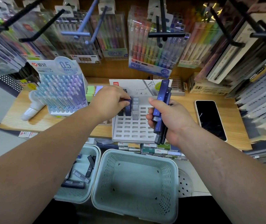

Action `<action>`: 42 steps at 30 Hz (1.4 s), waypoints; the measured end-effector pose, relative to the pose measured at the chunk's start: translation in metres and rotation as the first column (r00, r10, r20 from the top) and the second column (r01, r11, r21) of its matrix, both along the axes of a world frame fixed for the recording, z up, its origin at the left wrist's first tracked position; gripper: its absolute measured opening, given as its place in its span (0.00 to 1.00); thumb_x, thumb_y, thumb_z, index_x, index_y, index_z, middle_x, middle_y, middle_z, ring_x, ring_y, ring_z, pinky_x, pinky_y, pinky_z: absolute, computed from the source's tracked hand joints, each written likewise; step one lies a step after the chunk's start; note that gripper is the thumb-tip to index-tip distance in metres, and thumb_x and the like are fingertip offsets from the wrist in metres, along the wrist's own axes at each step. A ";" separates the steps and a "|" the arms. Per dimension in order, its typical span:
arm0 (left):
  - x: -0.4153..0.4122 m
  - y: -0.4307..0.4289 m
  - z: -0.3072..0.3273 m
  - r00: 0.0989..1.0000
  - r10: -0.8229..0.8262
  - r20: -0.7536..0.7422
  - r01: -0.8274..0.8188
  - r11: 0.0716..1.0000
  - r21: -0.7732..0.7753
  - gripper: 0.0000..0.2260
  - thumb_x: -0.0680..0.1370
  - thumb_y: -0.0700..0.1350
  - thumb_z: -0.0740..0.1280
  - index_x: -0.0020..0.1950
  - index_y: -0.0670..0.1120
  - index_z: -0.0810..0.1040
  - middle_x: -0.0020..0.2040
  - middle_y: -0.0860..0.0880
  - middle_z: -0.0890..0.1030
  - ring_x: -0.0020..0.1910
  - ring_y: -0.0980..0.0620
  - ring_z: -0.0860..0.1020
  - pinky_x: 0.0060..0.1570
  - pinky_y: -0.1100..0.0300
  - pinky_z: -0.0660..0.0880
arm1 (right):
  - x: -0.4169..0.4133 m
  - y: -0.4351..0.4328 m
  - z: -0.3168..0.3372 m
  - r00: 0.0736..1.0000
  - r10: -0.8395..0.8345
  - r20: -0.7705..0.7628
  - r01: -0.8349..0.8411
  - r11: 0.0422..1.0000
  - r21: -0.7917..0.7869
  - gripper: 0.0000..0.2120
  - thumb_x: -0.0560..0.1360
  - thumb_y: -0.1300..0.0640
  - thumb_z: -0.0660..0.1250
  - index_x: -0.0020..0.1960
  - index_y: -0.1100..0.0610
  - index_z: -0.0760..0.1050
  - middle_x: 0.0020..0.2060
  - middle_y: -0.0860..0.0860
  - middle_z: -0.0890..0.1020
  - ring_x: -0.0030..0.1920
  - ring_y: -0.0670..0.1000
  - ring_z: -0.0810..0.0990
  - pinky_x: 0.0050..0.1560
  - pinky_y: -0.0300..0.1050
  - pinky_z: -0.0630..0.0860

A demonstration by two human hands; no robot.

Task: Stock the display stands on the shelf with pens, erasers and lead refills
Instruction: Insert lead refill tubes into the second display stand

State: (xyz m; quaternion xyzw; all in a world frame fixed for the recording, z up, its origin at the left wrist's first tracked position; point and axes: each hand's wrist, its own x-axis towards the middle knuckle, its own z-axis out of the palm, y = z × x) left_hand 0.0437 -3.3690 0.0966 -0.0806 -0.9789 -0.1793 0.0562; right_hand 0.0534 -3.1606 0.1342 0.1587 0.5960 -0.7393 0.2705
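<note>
The left hand [111, 101] reaches over the back left part of a white slotted cardboard display stand [133, 131], which stands in the middle of the wooden shelf [183, 110]. Its thumb and fingertips pinch the top of a dark blue rectangular lead refill case [128, 109] that stands upright in a slot of the stand. Just at 3 o'clock of that case, a few pale grey refill cases [135, 109] sit in neighbouring slots; most other slots are bare.

The right hand [172, 122], apart from the left, hovers over the stand's right edge. Its fingers are curled tight round a bundle of long dark blue refill cases [162, 101], which point towards 12 o'clock.

At 9 o'clock of the stand is a white cardboard pen display [61, 92] packed with blue and lilac pens, with pastel green and lilac blocks [91, 92] between the two stands. At 3 o'clock a black smartphone [209, 118] lies flat on the shelf.

At 6 o'clock, below the shelf edge, is a pale green perforated plastic basket [138, 155]. Touching it at 9 o'clock, a second basket of the same kind [75, 194] holds loose dark refill cases [89, 166].
</note>
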 end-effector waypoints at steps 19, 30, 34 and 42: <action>0.032 0.056 0.048 0.866 0.081 0.494 -0.479 0.421 0.771 0.11 0.81 0.49 0.67 0.39 0.48 0.80 0.32 0.50 0.79 0.27 0.53 0.69 0.31 0.59 0.66 | 0.011 -0.008 0.006 0.926 0.376 -0.006 -0.376 0.926 0.040 0.09 0.75 0.57 0.75 0.49 0.57 0.76 0.31 0.52 0.80 0.30 0.49 0.79 0.29 0.41 0.76; 0.044 0.041 0.046 0.857 0.180 0.483 -0.494 0.024 0.869 0.06 0.81 0.44 0.67 0.46 0.45 0.79 0.37 0.45 0.78 0.26 0.54 0.69 0.28 0.61 0.66 | 0.008 -0.005 0.011 0.949 0.312 -0.044 -0.310 0.950 0.035 0.10 0.76 0.52 0.73 0.54 0.57 0.81 0.40 0.55 0.86 0.28 0.47 0.78 0.30 0.40 0.75; 0.054 0.057 0.038 0.838 0.204 0.507 -0.545 0.246 0.802 0.08 0.83 0.47 0.63 0.47 0.45 0.76 0.35 0.47 0.78 0.28 0.52 0.72 0.29 0.58 0.68 | 0.009 -0.010 0.011 0.968 0.241 -0.068 -0.238 0.970 0.047 0.10 0.75 0.55 0.75 0.53 0.57 0.81 0.38 0.54 0.85 0.28 0.48 0.78 0.29 0.41 0.75; 0.066 0.070 0.032 0.872 0.089 0.482 -0.469 0.436 0.768 0.00 0.81 0.41 0.66 0.51 0.46 0.76 0.37 0.49 0.81 0.34 0.49 0.78 0.33 0.56 0.73 | 0.002 -0.008 0.005 0.991 0.129 -0.038 -0.123 0.985 0.117 0.11 0.74 0.59 0.76 0.55 0.58 0.80 0.33 0.52 0.85 0.29 0.49 0.81 0.29 0.41 0.75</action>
